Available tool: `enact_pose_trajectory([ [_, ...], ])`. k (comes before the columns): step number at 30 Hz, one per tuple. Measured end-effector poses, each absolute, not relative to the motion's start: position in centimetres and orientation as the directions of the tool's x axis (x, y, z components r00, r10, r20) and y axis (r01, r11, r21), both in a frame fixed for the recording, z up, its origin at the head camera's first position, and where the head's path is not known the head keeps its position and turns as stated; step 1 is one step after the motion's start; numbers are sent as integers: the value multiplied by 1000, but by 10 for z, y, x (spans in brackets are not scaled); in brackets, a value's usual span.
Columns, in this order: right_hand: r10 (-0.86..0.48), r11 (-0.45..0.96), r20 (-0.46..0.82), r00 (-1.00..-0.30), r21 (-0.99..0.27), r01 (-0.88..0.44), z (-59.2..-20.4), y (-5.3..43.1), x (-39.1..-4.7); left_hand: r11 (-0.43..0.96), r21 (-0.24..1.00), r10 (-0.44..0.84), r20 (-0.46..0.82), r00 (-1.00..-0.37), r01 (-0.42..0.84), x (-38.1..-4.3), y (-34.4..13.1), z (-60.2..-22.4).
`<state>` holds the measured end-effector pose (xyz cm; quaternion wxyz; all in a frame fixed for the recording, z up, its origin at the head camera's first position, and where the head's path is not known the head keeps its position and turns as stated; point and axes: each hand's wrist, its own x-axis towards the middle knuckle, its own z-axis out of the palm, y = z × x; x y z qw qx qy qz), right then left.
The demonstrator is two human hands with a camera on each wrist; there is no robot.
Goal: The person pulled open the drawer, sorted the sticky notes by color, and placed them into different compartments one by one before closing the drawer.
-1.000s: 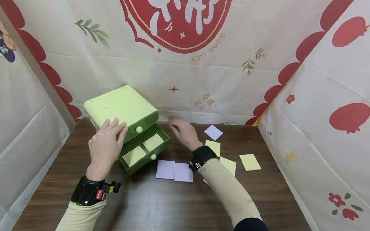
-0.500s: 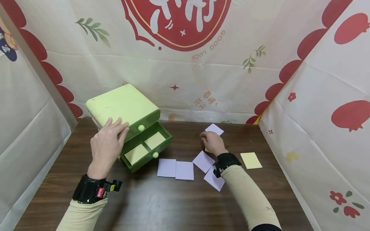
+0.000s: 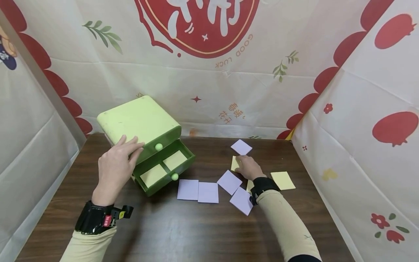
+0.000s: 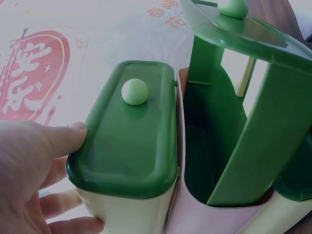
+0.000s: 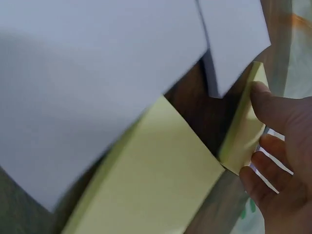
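Note:
A small green drawer box (image 3: pixel 139 118) stands at the back left, tilted toward the left wall. My left hand (image 3: pixel 114 169) rests on its top near the front edge, thumb and fingers extended; the left wrist view shows the thumb at the upper drawer's edge. The lower drawer (image 3: pixel 163 186) is pulled out, with a yellow sticky-note pad (image 3: pixel 153 176) in one compartment and another yellow pad (image 3: pixel 175 160) in the other. To the right, my right hand (image 3: pixel 250 168) pinches a loose yellow sticky-note pad (image 5: pixel 248 131) by its edges, thumb on one side, fingers opposite.
Two purple pads (image 3: pixel 188 189) lie side by side before the drawer. Two more purple pads (image 3: pixel 229 182) sit by my right wrist, which partly covers a yellow pad (image 3: pixel 250 186). A purple pad (image 3: pixel 241 147) lies behind, a yellow pad (image 3: pixel 283 181) at right. Fabric walls surround the table.
My right hand has moved from beside the drawer rightward to the loose pads and taken hold of a yellow one. My left hand has stayed on the box.

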<state>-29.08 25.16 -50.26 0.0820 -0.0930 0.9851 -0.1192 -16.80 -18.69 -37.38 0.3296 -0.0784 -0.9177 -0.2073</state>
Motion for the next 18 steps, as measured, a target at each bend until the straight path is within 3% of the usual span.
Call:
enact_pose_trajectory([
  [18, -127, 980, -236, -964, -179, -85, -498, 242, -291, 900, 349, -24, 635, -772, 260, -171, -185, -375],
])
